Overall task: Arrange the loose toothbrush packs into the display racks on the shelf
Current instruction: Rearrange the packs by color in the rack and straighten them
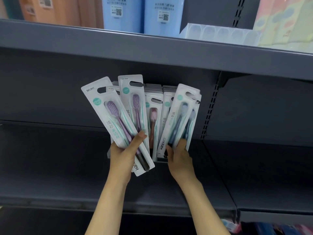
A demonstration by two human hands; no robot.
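My left hand (124,154) grips two purple toothbrush packs (108,114), fanned apart and tilted left, in front of the rack. My right hand (179,155) holds dark blue toothbrush packs (183,114) by their lower ends, leaning right at the rack's right side. Between them stands a clear display rack (159,160) on the dark shelf (67,167), with rows of upright packs behind, among them a red-brown toothbrush pack (153,119). The rack's base is mostly hidden by my hands.
A grey upper shelf (152,53) runs overhead, carrying blue packages (142,14), orange packages (55,11) and a clear plastic tray (218,33). A slotted upright (209,112) divides the bay from the shelf section to the right. Colourful goods (271,228) show at bottom right.
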